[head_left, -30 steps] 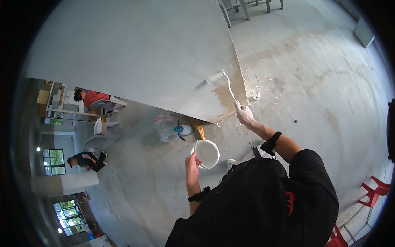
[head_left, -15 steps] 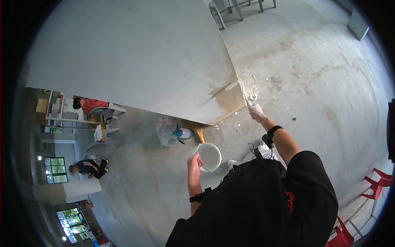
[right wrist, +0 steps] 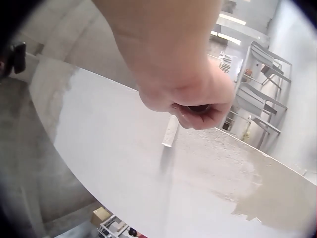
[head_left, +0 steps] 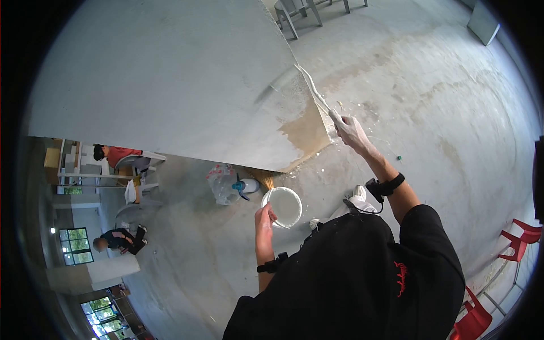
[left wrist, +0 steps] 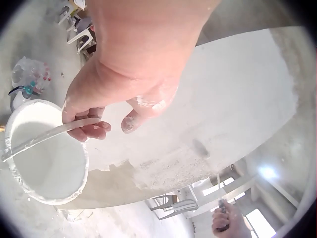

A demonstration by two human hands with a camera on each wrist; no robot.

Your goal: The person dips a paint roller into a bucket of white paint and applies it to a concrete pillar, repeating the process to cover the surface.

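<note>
My right hand (head_left: 352,135) grips the handle of a paint roller, whose white-coated frame (head_left: 309,79) reaches to the edge of a large pale wall (head_left: 187,85). In the right wrist view the white roller sleeve (right wrist: 170,131) lies against the wall's wet surface. A bare tan patch (head_left: 309,133) shows at the wall's near corner. My left hand (head_left: 264,222) holds a white bucket (head_left: 281,188) by its paint-smeared bail handle (left wrist: 42,138), fingers curled under it. White paint is visible inside the bucket. Dried paint marks the left thumb.
A blue-topped spray bottle (head_left: 247,185), a plastic bag (head_left: 220,184) and straw broom bristles (head_left: 265,178) are beside the bucket. Two seated people are at left. Red chairs (head_left: 515,243) stand at right, grey chairs (head_left: 297,14) beyond the wall. Paint splatters dot the floor.
The right hand first carried the roller towards the near corner, then back away along the wall's edge. The left hand has kept hold of the bucket's handle.
</note>
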